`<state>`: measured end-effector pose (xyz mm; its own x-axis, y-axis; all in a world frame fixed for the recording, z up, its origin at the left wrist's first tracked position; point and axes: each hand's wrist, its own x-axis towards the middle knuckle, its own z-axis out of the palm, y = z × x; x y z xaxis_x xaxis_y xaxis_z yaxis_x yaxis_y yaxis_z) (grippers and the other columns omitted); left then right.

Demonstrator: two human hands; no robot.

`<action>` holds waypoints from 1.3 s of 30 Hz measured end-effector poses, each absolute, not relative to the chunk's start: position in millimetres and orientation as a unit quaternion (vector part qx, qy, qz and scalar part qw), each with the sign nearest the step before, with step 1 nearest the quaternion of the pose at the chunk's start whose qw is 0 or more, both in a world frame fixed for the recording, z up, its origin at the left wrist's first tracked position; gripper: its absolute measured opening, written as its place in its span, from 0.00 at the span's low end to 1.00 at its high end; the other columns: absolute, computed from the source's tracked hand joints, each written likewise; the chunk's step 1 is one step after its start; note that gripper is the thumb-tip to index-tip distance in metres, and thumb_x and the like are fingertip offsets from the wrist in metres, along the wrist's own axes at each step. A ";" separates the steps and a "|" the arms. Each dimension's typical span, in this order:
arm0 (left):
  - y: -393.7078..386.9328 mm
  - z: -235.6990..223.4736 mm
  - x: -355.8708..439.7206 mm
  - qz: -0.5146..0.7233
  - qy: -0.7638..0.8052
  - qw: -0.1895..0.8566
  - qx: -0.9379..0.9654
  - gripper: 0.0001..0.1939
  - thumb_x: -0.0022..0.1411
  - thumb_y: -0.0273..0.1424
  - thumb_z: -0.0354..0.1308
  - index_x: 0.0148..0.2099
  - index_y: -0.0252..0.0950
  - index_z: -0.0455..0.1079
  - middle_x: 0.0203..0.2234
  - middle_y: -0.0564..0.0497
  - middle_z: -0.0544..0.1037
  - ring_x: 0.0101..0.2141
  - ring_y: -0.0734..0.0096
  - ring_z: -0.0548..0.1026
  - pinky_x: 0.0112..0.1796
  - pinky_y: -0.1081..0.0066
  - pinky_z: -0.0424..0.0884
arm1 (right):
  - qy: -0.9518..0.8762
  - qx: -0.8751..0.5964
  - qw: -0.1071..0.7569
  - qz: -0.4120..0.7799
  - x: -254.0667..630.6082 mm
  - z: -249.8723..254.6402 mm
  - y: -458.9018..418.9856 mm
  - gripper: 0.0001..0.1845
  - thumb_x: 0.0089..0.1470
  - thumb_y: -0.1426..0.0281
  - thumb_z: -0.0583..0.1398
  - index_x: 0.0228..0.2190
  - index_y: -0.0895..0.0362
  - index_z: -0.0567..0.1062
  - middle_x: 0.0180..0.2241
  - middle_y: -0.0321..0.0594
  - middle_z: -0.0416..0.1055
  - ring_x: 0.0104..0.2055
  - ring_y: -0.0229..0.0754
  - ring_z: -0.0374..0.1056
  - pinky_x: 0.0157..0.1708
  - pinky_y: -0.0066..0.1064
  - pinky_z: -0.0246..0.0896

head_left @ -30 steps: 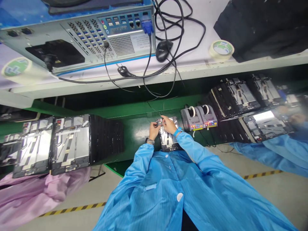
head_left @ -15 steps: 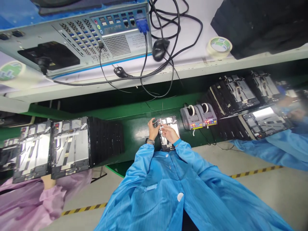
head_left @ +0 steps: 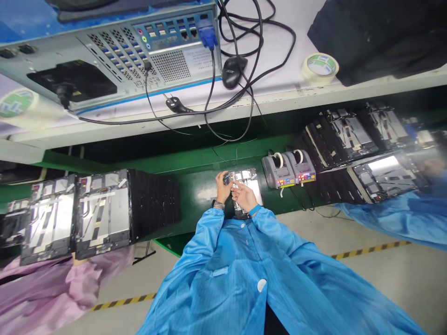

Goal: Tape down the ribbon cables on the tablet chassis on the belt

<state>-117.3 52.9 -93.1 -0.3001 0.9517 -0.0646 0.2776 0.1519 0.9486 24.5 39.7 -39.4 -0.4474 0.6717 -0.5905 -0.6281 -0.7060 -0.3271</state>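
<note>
An opened tablet, with bare metal plate and dark internal parts, lies on the green bench close to my body. My left hand, wearing a dark wristband, curls its fingers and thumb around the dark upper left corner of the tablet. My right hand, with a blue wrist strap, lies over the tablet, palm partly turned up. Its thumb and index finger come together near my left thumb. Whatever is between those fingertips is too small to make out.
Two grey tape dispensers stand right of the tablet. Stacked opened tablets rise at left and right. Above runs a white shelf with a computer case, looped cables and tape rolls. Co-workers' pink sleeve and blue sleeve flank me.
My right hand has drawn back from the tablet's upper edge toward me and turned its palm up. My left hand stays at the corner. The co-worker's pink sleeve at left has shifted.
</note>
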 end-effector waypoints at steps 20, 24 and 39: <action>55.4 -96.9 -117.6 0.460 0.648 0.369 0.481 0.23 0.61 0.27 0.60 0.57 0.46 0.70 0.60 0.44 0.59 0.65 0.56 0.59 0.62 0.56 0.62 | -0.008 -0.369 0.373 0.851 23.6 -44.8 37.2 0.23 0.63 0.62 0.53 0.58 0.52 0.69 0.34 0.42 0.77 0.27 0.42 0.69 0.26 0.31 0.65; 55.7 -96.5 -117.4 0.461 0.647 0.369 0.483 0.23 0.60 0.26 0.60 0.57 0.46 0.70 0.60 0.44 0.59 0.65 0.56 0.59 0.64 0.56 0.60 | -0.012 -0.362 0.376 0.853 23.8 -46.0 36.6 0.24 0.63 0.62 0.53 0.58 0.53 0.69 0.34 0.42 0.77 0.27 0.41 0.69 0.26 0.31 0.65; 56.5 -94.8 -117.0 0.429 0.652 0.339 0.526 0.10 0.64 0.28 0.59 0.47 0.41 0.75 0.61 0.43 0.60 0.64 0.54 0.61 0.65 0.52 0.58 | -0.023 -0.388 0.359 0.848 23.7 -45.1 39.4 0.21 0.62 0.62 0.54 0.55 0.52 0.71 0.32 0.40 0.76 0.26 0.41 0.68 0.25 0.30 0.65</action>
